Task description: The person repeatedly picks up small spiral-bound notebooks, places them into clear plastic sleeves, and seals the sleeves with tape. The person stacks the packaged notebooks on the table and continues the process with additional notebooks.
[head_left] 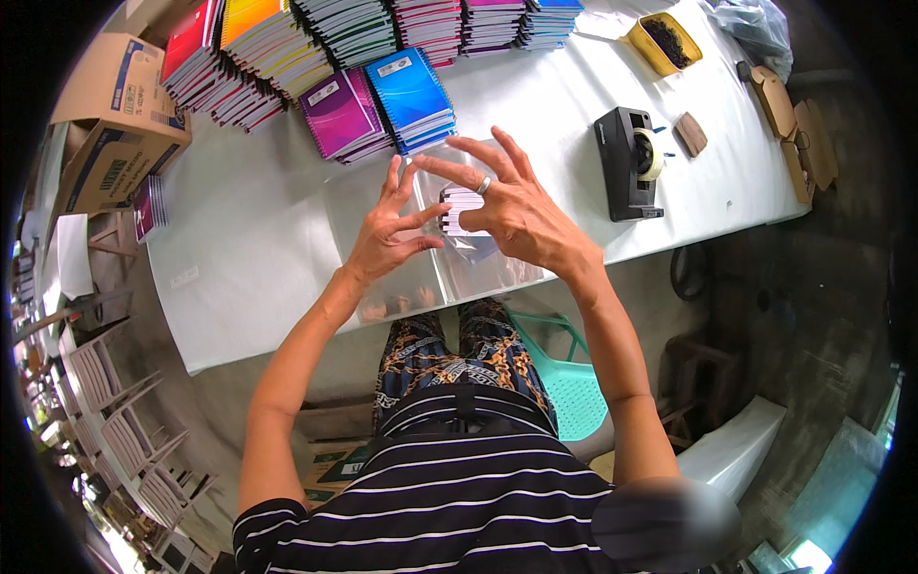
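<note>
A small stack of spiral-bound notebooks (pixel 463 205) stands between my hands with its white page edges showing. Clear plastic film (pixel 406 277) lies on the table under and around it. My left hand (pixel 387 228) is left of the stack, fingers apart, with one fingertip close to the notebooks' spiral side. My right hand (pixel 524 212), with a ring on one finger, spreads over the right side of the stack and partly covers it. Its thumb is at the page edges. The foremost fingertips of both hands meet above the film; whether they pinch its edge is too small to tell.
Purple notebooks (pixel 342 113) and blue notebooks (pixel 413 96) are piled just beyond my hands, before a row of taller stacks. To the right are a black tape dispenser (pixel 623 167), a brown block (pixel 690 134) and a yellow container (pixel 666 43). A cardboard box (pixel 120 143) is at left.
</note>
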The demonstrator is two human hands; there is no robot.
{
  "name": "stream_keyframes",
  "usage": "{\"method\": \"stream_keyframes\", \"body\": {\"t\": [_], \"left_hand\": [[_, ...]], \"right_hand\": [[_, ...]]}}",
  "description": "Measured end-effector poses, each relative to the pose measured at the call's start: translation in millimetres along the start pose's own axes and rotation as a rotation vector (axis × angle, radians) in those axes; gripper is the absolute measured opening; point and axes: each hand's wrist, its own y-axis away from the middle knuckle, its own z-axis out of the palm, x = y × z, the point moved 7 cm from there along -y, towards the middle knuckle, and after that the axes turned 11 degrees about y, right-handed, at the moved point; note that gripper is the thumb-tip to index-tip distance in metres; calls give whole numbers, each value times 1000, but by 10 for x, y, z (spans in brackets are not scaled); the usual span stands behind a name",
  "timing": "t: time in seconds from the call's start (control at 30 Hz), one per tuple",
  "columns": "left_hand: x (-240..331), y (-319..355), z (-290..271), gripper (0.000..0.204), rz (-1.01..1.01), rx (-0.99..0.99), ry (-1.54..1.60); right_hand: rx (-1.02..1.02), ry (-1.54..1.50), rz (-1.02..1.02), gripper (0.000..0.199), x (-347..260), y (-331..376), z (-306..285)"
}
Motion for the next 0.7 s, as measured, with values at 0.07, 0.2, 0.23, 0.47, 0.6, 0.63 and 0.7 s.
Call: {"method": "stream_keyframes", "body": {"t": [0.07, 0.2, 0.23, 0.47, 0.6, 0.63, 0.7], "left_hand": [[-8, 12, 9, 54, 21, -5, -2], [39, -11, 20, 52, 67, 4, -66], [42, -23, 29, 53, 79, 4, -71], [144, -115, 93, 56, 171, -46, -267], [176, -186, 153, 58, 191, -55, -307], [150, -180, 154, 58, 181, -50, -286], [79, -144, 159, 58, 142, -27, -215]], "right_hand": [[6, 15, -7, 21, -13, 6, -73], [123, 17, 327, 20, -18, 253, -333], [88, 42, 331, 20, -90, 308, -233], [229, -51, 403, 14, -32, 471, -164], [407, -428, 590, 22, 562, 1051, 62], [404, -495, 619, 26, 634, 1115, 219], [370, -543, 579, 42, 688, 1153, 528]]}}
